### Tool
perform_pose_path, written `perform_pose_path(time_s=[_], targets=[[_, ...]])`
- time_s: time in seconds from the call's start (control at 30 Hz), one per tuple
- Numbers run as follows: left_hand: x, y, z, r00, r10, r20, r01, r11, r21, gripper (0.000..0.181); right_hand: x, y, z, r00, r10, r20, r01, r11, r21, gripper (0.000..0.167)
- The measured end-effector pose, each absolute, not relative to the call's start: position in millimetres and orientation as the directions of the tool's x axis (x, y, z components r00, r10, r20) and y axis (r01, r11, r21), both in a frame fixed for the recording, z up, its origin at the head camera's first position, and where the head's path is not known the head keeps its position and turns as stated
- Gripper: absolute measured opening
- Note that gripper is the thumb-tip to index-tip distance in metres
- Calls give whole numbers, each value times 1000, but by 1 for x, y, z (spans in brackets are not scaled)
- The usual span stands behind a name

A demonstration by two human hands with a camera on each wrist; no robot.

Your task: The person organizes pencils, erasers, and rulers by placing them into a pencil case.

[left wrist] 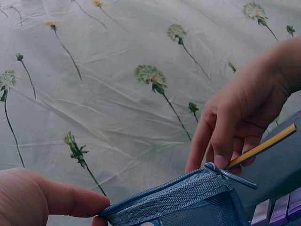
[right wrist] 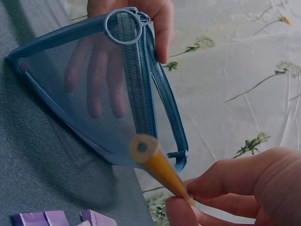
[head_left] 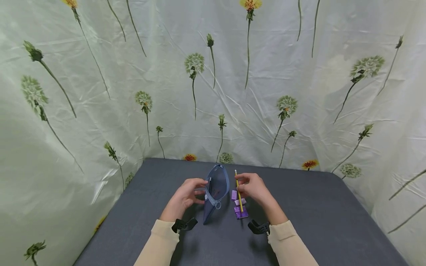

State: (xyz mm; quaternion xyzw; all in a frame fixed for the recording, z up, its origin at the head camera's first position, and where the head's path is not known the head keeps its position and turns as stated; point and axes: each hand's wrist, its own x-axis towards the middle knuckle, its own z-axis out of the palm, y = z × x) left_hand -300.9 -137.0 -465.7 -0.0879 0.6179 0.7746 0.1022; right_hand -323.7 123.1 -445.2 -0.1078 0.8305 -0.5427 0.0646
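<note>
Pale dandelion-printed cloth (head_left: 166, 74) hung beyond; the right hand (head_left: 254, 187) pinched a yellow wooden pencil (head_left: 240, 201), lengthwise alongside the open blue mesh pouch (head_left: 219, 186) left of its fingers, whose rim the left hand (head_left: 186, 193) pinched.

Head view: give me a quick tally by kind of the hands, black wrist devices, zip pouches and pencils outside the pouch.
Left hand and right hand: 2
Black wrist devices: 2
Blue pouch: 1
Yellow pencil: 1
Total: 6
</note>
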Motion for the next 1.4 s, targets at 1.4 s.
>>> perform_pose_path(time_s=[1.4], targets=[[-302, -134, -464, -967, 48, -250, -255, -205, 945, 16, -325, 86, -409, -914, -405, 6, -199, 437, -877, 35]])
